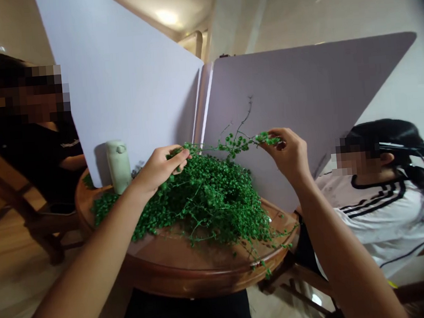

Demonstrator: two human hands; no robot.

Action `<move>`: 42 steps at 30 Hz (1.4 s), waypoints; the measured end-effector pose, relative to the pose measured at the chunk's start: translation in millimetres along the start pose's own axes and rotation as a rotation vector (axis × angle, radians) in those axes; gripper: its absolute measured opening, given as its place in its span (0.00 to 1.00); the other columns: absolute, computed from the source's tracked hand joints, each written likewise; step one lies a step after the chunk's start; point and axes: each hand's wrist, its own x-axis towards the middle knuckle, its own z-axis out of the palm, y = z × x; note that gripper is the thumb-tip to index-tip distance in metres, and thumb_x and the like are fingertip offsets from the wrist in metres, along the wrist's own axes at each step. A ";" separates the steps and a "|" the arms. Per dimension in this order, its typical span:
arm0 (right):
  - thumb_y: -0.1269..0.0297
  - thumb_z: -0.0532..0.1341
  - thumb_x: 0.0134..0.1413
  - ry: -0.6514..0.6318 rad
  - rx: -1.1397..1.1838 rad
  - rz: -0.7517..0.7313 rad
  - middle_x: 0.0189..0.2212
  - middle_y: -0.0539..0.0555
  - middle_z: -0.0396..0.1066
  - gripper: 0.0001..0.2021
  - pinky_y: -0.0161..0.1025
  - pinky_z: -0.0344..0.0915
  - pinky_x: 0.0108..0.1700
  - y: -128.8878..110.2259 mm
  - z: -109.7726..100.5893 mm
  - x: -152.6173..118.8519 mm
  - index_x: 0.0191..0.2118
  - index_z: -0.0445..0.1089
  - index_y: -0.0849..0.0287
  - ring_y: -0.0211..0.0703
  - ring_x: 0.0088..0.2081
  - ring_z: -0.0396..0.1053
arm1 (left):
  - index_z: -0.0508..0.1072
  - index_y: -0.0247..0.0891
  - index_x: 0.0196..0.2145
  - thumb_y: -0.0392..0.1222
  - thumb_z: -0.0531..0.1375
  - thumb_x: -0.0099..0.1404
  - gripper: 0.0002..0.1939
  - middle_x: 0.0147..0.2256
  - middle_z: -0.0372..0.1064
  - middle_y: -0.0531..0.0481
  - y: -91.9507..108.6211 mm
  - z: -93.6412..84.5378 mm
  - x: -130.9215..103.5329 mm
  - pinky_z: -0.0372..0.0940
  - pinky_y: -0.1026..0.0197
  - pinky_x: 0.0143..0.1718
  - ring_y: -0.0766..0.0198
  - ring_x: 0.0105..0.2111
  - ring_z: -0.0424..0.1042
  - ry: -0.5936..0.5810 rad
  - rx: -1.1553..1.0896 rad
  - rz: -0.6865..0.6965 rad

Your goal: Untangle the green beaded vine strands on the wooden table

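A large heap of green leafy stems (214,193) covers much of the round wooden table (175,255). Above its left part, my left hand (166,167) is closed on green stems, thumb against the fingers. My right hand (285,151) pinches the right end of a thin leafy sprig (233,145), held up in front of the grey panel. The sprig stretches between the two hands, with bare twigs sticking up from it. A few loose stems hang over the table's front right edge.
A pale green bottle (119,166) stands at the table's back left. Two upright panels, one pale (125,87) and one grey (266,101), rise behind the heap. One person (42,143) sits at the left, another (380,204) at the right near my right forearm.
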 end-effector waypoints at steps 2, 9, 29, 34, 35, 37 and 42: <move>0.64 0.66 0.58 0.014 -0.012 -0.083 0.32 0.53 0.74 0.05 0.38 0.64 0.36 1.6 4.4 15.2 0.38 0.77 0.59 0.40 0.30 0.68 | 0.75 0.37 0.32 0.59 0.65 0.65 0.20 0.24 0.62 0.51 3.5 7.6 4.5 0.54 0.62 0.25 0.67 0.23 0.58 -0.010 -0.058 0.011; 0.60 0.68 0.58 0.375 -0.052 0.060 0.33 0.55 0.71 0.08 0.44 0.64 0.43 25.8 28.7 75.0 0.35 0.77 0.59 0.46 0.35 0.66 | 0.72 0.37 0.28 0.52 0.63 0.68 0.17 0.29 0.69 0.49 2.7 11.8 40.8 0.59 0.63 0.29 0.68 0.26 0.63 0.105 0.083 0.218; 0.60 0.61 0.67 -0.251 0.367 0.205 0.41 0.56 0.76 0.08 0.45 0.68 0.50 -15.1 140.4 -55.1 0.48 0.70 0.55 0.48 0.45 0.73 | 0.77 0.37 0.38 0.53 0.62 0.67 0.15 0.35 0.75 0.48 -134.7 13.0 73.9 0.64 0.63 0.40 0.60 0.36 0.72 0.297 0.220 0.066; 0.55 0.62 0.68 -0.662 0.377 -0.044 0.43 0.59 0.75 0.14 0.46 0.70 0.48 -31.5 154.2 -81.8 0.51 0.72 0.59 0.51 0.45 0.73 | 0.75 0.38 0.34 0.45 0.62 0.68 0.08 0.37 0.73 0.48 -131.6 7.7 56.0 0.64 0.60 0.47 0.59 0.40 0.72 0.215 0.491 0.330; 0.55 0.62 0.68 -0.698 0.369 -0.083 0.44 0.60 0.75 0.15 0.47 0.70 0.48 -29.6 160.3 -87.3 0.51 0.72 0.59 0.52 0.46 0.73 | 0.75 0.38 0.35 0.43 0.61 0.69 0.07 0.37 0.73 0.47 -130.1 8.3 54.4 0.64 0.60 0.46 0.60 0.40 0.72 0.213 0.544 0.393; 0.57 0.62 0.68 -0.746 0.404 -0.127 0.42 0.59 0.74 0.12 0.45 0.70 0.47 -23.2 171.3 -96.3 0.50 0.73 0.59 0.50 0.44 0.73 | 0.74 0.39 0.36 0.42 0.61 0.70 0.06 0.37 0.73 0.47 -128.1 10.5 52.4 0.63 0.60 0.44 0.60 0.39 0.72 0.246 0.642 0.480; 0.60 0.64 0.67 -0.660 0.496 -0.043 0.36 0.53 0.72 0.07 0.39 0.68 0.41 -12.1 178.4 -104.3 0.40 0.72 0.58 0.43 0.37 0.70 | 0.73 0.39 0.33 0.41 0.59 0.70 0.07 0.33 0.72 0.48 -129.9 11.9 51.8 0.59 0.56 0.44 0.57 0.38 0.71 0.345 0.870 0.551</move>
